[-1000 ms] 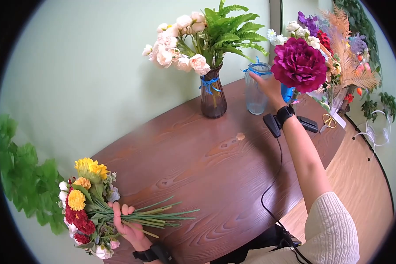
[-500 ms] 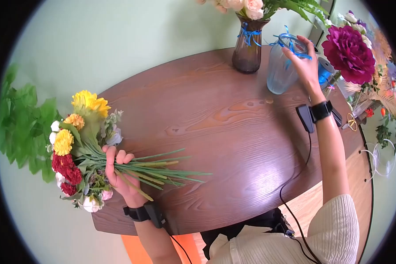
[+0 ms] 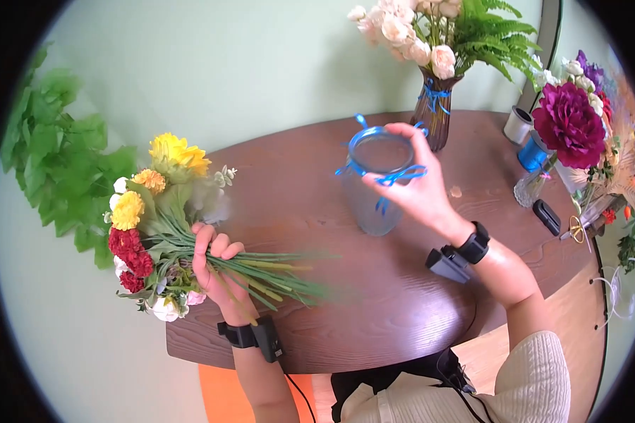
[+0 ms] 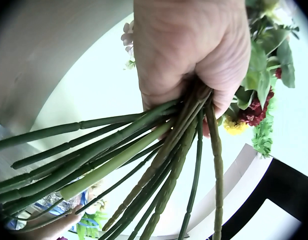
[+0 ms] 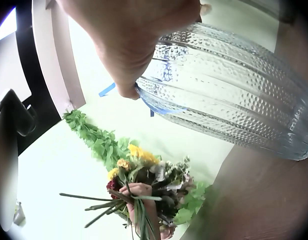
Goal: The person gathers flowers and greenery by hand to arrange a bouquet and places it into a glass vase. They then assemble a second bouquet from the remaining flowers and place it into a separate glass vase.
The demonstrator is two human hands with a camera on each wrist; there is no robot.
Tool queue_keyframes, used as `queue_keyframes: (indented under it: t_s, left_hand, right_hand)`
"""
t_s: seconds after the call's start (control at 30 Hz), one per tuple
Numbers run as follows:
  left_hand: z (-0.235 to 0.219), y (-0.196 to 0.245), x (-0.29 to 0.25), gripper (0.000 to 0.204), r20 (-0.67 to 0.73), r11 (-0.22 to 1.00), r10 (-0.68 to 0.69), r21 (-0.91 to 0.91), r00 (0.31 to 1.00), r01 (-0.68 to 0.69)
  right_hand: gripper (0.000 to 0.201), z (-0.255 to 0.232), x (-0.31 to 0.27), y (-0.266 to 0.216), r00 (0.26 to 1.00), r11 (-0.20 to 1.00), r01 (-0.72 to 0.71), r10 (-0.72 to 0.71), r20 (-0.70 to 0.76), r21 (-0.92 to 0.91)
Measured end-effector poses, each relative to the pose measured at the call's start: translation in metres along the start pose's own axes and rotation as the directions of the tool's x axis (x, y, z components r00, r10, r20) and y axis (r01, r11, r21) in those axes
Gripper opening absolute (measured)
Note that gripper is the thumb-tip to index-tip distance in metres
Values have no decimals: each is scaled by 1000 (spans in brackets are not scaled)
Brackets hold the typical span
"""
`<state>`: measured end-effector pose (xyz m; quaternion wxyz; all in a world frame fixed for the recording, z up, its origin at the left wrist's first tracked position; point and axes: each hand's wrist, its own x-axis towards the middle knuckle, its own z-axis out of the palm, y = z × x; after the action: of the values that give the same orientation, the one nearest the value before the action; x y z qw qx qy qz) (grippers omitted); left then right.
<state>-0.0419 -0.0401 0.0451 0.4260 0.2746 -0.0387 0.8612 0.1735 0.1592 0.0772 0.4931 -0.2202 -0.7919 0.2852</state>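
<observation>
The left hand (image 3: pixel 222 271) grips a bundle of green stems (image 3: pixel 264 271), its blooms of yellow, red and white flowers (image 3: pixel 127 243) pointing left. In the left wrist view the stems (image 4: pixel 119 145) fan out below the curled hand (image 4: pixel 191 50). The right hand (image 3: pixel 427 187) holds a clear glass vase (image 3: pixel 377 204) by its neck, thumb and fingers around the rim, where blue ribbon (image 3: pixel 402 173) is tied. Textured ribbed glass of the vase (image 5: pixel 229 85) shows in the right wrist view, tilted, under the right hand (image 5: pixel 134 40).
A brown vase (image 3: pixel 430 116) with pale roses and fern stands at the table's (image 3: pixel 303 190) back edge. Spools (image 3: pixel 533 152), a small glass vase (image 3: pixel 526 190), a black object (image 3: pixel 546 217), scissors (image 3: pixel 577 229) and a large purple bloom (image 3: pixel 570 125) are at the right. Green leaves (image 3: pixel 63 155) hang left.
The right hand has carried the glass vase left and nearer, away from the spools, closer to the bouquet. The left hand keeps its grip on the stems; the head view has shifted.
</observation>
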Motion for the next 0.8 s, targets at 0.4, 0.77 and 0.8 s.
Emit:
queue_keyframes:
  t_s: [0.4, 0.77, 0.8]
  left_hand:
    - [25, -3, 34, 19, 109, 996, -82, -11, 991, 84]
    - [103, -44, 123, 15, 244, 901, -335, 365, 910, 234]
    - [110, -48, 129, 15, 256, 867, -372, 438, 892, 237]
  right_hand:
    - [96, -19, -20, 2, 917, 999, 31, -27, 397, -5]
    - [80, -16, 75, -108, 781, 869, -323, 20, 624, 376]
    - [86, -7, 76, -114, 742, 819, -393, 14, 671, 418]
